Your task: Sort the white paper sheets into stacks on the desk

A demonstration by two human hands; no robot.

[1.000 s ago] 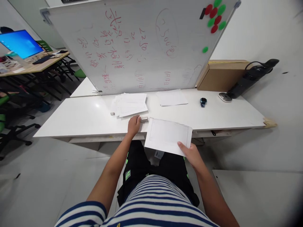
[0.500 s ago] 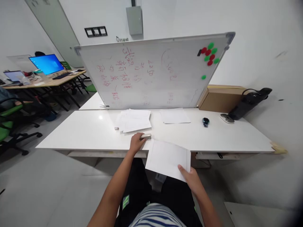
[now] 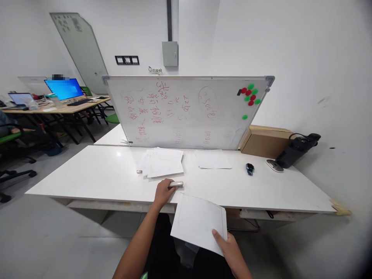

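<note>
My left hand [image 3: 163, 192] rests on the white desk near its front edge, fingers closed round a light-coloured stapler [image 3: 176, 184]. In my right hand [image 3: 228, 246] are white sheets of paper [image 3: 197, 221], pinched at the lower right corner with the thumb on top. These sheets tilt over the desk's front edge, their far corner just below the stapler. Behind my left hand lies a loose, uneven pile of papers [image 3: 165, 162]. A neater stack of papers [image 3: 214, 159] sits to the right of that pile.
A whiteboard [image 3: 186, 112] stands along the back of the desk [image 3: 87, 174]. At the right are a smartwatch [image 3: 249, 168], a mouse [image 3: 274, 166], a black bottle [image 3: 298, 149] and a cardboard box [image 3: 266, 142]. A small metallic object [image 3: 139, 171] lies left of the pile. Part of a person shows far left.
The head view has tilted up, so the desk and both hands appear lower. Both hands keep their hold on the stapler and the papers, with little movement relative to the desk.
</note>
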